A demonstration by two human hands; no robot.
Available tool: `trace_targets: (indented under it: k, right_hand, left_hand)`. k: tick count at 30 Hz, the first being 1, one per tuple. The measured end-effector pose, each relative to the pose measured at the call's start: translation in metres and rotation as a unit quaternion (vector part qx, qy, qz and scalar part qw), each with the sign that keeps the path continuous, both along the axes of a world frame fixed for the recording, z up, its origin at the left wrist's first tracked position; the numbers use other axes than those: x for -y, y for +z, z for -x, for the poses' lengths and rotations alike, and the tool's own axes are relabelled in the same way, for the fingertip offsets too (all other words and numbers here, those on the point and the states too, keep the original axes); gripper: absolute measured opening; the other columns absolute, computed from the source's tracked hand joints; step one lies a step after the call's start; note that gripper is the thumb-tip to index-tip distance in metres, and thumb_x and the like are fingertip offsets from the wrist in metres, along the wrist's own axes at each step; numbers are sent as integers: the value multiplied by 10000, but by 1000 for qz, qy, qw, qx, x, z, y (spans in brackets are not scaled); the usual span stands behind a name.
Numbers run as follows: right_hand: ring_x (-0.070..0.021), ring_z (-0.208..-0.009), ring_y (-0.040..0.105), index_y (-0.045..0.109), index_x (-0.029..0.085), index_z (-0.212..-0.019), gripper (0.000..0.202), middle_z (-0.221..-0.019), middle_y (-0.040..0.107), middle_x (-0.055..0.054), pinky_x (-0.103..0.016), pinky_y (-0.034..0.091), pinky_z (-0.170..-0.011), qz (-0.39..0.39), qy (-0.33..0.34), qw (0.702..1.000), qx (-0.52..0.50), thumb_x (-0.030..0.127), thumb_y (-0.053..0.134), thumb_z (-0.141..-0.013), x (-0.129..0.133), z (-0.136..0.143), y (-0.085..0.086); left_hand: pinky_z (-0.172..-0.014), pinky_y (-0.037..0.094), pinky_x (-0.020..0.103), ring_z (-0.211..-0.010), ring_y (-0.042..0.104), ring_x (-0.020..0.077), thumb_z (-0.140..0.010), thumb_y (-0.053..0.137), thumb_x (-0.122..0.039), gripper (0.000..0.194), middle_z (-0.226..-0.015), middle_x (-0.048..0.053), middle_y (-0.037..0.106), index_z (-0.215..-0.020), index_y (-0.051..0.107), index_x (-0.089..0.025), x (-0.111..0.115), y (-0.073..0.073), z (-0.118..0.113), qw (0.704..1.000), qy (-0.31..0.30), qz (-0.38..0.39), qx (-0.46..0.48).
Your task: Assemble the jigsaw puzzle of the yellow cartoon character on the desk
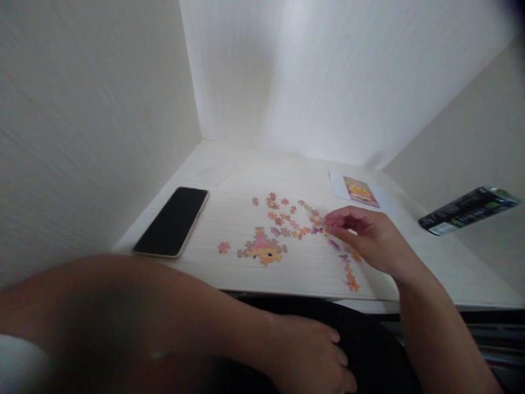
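**Puzzle pieces under the right fingers, left hand off the tabletop**

Puzzle pieces (293, 219) lie scattered on the pale, faintly grained tabletop (229, 208), small flat knobbed shapes in pink, orange and purple. The loose ones spread in a band whose long axis runs from beyond the fingertips toward the near edge of the tabletop, passing under the right hand (369, 238). That hand rests palm down, its fingers (342, 218) curled and drawn together at the tips right over a few pieces; whether they actually pinch one cannot be told, since the tips are blurred and the pieces there are tiny. A further string of pieces (350, 273) trails out from beneath the heel of the hand toward the tabletop edge, partly covered by the wrist.

Just past the fingertips, away from the palm, sits a joined cluster (262, 249) of pieces, pink on top and yellow-orange below, with one single piece (223, 247) beside it. Farther out in the same direction lies a phone (172, 220), a dark glossy slab with a light rim, its long axis pointing away toward the back wall. Behind the knuckles lies a small printed card (361, 191) on white paper, its picture too small to read. A dark cylindrical can (467, 209) shows off to the wrist side, tilted, with its far end cut by the frame.

The left hand (311, 355) lies low, below the tabletop edge, over dark fabric, fingers loosely bent and holding nothing visible; its forearm is a large blur.
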State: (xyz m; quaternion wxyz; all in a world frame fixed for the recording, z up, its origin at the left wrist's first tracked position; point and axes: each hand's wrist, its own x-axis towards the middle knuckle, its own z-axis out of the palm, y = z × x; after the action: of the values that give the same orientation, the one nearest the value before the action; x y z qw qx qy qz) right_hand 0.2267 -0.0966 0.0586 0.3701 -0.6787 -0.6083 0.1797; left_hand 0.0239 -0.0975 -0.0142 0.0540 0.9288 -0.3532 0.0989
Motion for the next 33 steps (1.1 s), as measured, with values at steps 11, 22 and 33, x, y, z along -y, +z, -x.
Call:
trace_targets:
  k: [11,22,33]
  right_hand:
    - [-150,-750,672,656,231,-1078,329,-865,737,-6,-304,546,-725,47,121,988,-81,114,678,-771,-28,114,-9]
    - [-117,-687,637,624,241,-1146,377,-845,728,17,-252,518,-672,47,135,989,-33,147,696,-788,-28,117,-18]
    - [-227,-1040,604,669,231,-1092,276,-1097,665,-85,-388,501,-917,-48,195,975,95,275,717,-824,-27,110,-21]
  left_hand:
    - [-815,488,307,-941,636,118,-782,635,-295,134,-1052,-51,706,-896,704,-275,3,-13,-3,999,-3,36,2]
    - [-830,495,325,-927,649,133,-794,586,-295,158,-1031,-39,709,-896,707,-309,4,-27,-6,997,-9,68,35]
    - [-870,487,334,-976,638,133,-797,595,-320,113,-1066,-66,704,-864,686,-326,5,-26,-8,998,-12,53,13]
